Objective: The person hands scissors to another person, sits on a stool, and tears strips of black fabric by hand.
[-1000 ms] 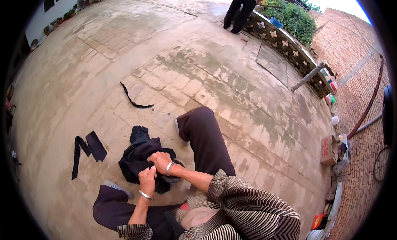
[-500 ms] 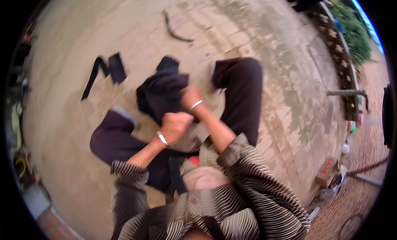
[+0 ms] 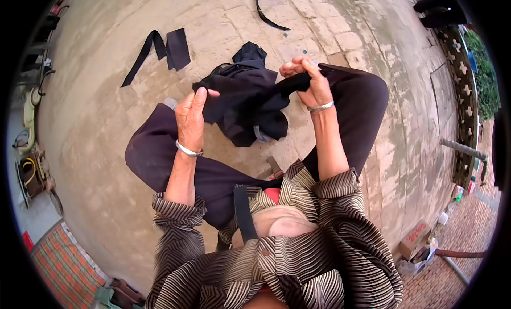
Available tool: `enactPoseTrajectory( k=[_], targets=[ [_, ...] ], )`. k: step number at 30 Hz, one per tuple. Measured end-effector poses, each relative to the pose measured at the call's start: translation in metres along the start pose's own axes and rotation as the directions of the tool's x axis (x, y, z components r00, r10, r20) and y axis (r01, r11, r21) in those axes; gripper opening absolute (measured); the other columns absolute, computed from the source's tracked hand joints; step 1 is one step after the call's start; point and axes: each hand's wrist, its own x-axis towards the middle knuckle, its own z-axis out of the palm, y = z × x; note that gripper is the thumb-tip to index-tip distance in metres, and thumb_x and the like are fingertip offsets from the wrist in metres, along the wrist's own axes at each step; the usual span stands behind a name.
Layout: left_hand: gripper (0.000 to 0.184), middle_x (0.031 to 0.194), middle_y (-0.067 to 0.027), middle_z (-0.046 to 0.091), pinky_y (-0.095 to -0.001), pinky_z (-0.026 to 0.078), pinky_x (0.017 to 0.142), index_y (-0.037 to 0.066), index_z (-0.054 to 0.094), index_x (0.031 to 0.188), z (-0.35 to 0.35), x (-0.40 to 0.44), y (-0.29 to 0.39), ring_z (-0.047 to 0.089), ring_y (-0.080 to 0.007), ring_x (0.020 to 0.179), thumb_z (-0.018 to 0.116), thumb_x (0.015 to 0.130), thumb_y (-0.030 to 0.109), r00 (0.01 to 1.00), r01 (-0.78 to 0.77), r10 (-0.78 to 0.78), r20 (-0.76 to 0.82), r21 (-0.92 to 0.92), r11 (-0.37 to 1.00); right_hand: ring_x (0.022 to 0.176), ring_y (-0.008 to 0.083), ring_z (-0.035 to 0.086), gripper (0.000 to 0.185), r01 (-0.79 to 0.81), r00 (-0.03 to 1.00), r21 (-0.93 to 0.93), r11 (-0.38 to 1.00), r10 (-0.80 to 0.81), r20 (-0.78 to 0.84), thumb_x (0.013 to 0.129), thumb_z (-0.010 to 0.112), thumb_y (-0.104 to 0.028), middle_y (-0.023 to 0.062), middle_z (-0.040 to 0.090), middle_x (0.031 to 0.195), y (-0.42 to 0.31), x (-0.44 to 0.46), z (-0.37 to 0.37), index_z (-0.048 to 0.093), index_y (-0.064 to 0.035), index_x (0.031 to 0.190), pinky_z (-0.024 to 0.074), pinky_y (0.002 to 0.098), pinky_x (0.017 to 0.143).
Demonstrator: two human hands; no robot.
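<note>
A crumpled piece of dark cloth (image 3: 242, 99) hangs between my knees, just above or on the paved ground. My left hand (image 3: 190, 117) is closed at its left edge, thumb up, with a bit of dark fabric at the fingertips. My right hand (image 3: 314, 85) grips a bunched black end of the cloth between thumb and fingers beside my right knee. The cloth spans the gap between both hands. A dark strip (image 3: 244, 213) lies against my striped shirt at the waist.
On the paving (image 3: 101, 149) ahead lie a folded narrow black strip (image 3: 143, 56), a wider dark fabric piece (image 3: 178, 49) and a curved black strip (image 3: 263, 14). A cardboard box (image 3: 415, 240) stands at the right. A plaid cloth (image 3: 69, 261) is at lower left.
My hands have moved from close together to wide apart, the right one going outward to the right knee. The dark cloth is now spread between them. The view has shifted.
</note>
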Motion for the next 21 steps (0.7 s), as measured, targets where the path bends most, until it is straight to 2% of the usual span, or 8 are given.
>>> enactPoseTrajectory(
  k=[7, 8, 10, 12, 13, 15, 17, 21],
  targets=[
    [0.034, 0.101, -0.0125, 0.066, -0.0322, 0.048, 0.088, -0.005, 0.065, 0.1, -0.009, 0.018, 0.01, 0.062, -0.0186, 0.09, 0.052, 0.099, 0.026, 0.994, -0.101, 0.072, -0.079, -0.494, 0.864, 0.051, 0.0118, 0.034, 0.027, -0.04, 0.962, 0.035, 0.999, 0.029, 0.272, 0.099, 0.048, -0.025, -0.0004, 0.037, 0.057, -0.026, -0.015, 0.059, 0.056, 0.0002, 0.093, 0.0387, 0.0305, 0.057],
    [0.032, 0.099, -0.0126, 0.066, -0.0337, 0.049, 0.088, -0.004, 0.065, 0.099, -0.012, 0.019, 0.011, 0.062, -0.0199, 0.091, 0.052, 0.099, 0.026, 0.996, -0.078, 0.086, -0.015, -0.599, 0.797, 0.052, 0.0108, 0.035, 0.026, -0.042, 0.982, -0.238, 0.97, 0.084, 0.168, 0.099, 0.048, -0.023, -0.0008, 0.039, 0.058, -0.028, -0.02, 0.069, 0.057, -0.0002, 0.091, 0.0372, 0.0286, 0.055],
    [0.033, 0.084, -0.0119, 0.063, -0.0351, 0.05, 0.078, -0.003, 0.062, 0.087, -0.01, 0.018, 0.017, 0.06, -0.0217, 0.082, 0.052, 0.099, 0.026, 0.998, -0.042, -0.01, -0.068, -0.713, 0.7, 0.054, 0.0099, 0.04, 0.024, 0.019, 0.997, -0.73, 0.683, 0.039, 0.062, 0.098, 0.047, -0.02, 0.0005, 0.041, 0.059, -0.02, -0.032, 0.084, 0.058, -0.0023, 0.085, 0.0362, 0.0283, 0.052],
    [0.032, 0.079, -0.0089, 0.058, -0.0338, 0.048, 0.075, 0.0, 0.059, 0.085, -0.01, 0.013, 0.012, 0.056, -0.0197, 0.076, 0.05, 0.099, 0.027, 1.0, 0.03, -0.013, 0.028, -0.766, 0.642, 0.059, 0.0243, 0.056, 0.014, 0.311, 0.95, -0.911, 0.271, -0.084, 0.3, 0.093, 0.052, -0.015, 0.0078, 0.054, 0.064, -0.006, -0.043, 0.088, 0.056, -0.0037, 0.085, 0.0408, 0.0345, 0.052],
    [0.032, 0.074, -0.0059, 0.053, -0.0326, 0.046, 0.071, 0.002, 0.056, 0.084, -0.008, 0.012, 0.013, 0.051, -0.0177, 0.07, 0.048, 0.1, 0.028, 0.992, 0.103, 0.0, 0.126, -0.81, 0.578, 0.063, 0.0301, 0.061, 0.01, 0.382, 0.923, -0.923, 0.039, -0.068, 0.379, 0.091, 0.054, -0.012, 0.0105, 0.059, 0.067, -0.004, -0.052, 0.094, 0.054, -0.0038, 0.085, 0.0424, 0.0367, 0.053],
    [0.034, 0.067, -0.0029, 0.042, -0.03, 0.039, 0.062, 0.006, 0.048, 0.076, -0.003, 0.007, 0.015, 0.039, -0.0155, 0.063, 0.047, 0.101, 0.03, 0.992, 0.115, -0.103, 0.066, -0.796, 0.594, 0.066, 0.035, 0.061, 0.009, 0.443, 0.896, -0.896, -0.033, -0.026, 0.443, 0.086, 0.058, -0.01, 0.0124, 0.062, 0.072, -0.002, -0.063, 0.103, 0.051, -0.004, 0.085, 0.0433, 0.0389, 0.053],
    [0.034, 0.065, -0.002, 0.04, -0.0296, 0.035, 0.059, 0.007, 0.047, 0.075, -0.004, 0.004, 0.013, 0.037, -0.014, 0.062, 0.047, 0.1, 0.028, 0.991, 0.127, -0.106, 0.08, -0.805, 0.579, 0.063, 0.0313, 0.059, 0.012, 0.551, 0.827, -0.784, -0.286, 0.061, 0.559, 0.084, 0.06, -0.01, 0.0105, 0.056, 0.069, 0.006, -0.065, 0.101, 0.049, -0.005, 0.086, 0.0443, 0.0393, 0.054],
    [0.033, 0.063, -0.0008, 0.037, -0.0285, 0.031, 0.054, 0.008, 0.045, 0.073, -0.007, 0.0, 0.028, 0.034, -0.0124, 0.058, 0.049, 0.099, 0.027, 0.991, -0.003, -0.101, -0.092, -0.754, 0.657, 0.064, 0.0234, 0.059, 0.013, 0.632, 0.733, -0.634, -0.446, 0.077, 0.676, 0.076, 0.059, -0.01, 0.0071, 0.051, 0.068, 0.022, -0.066, 0.103, 0.049, -0.0073, 0.083, 0.0451, 0.0371, 0.056]
  ],
)
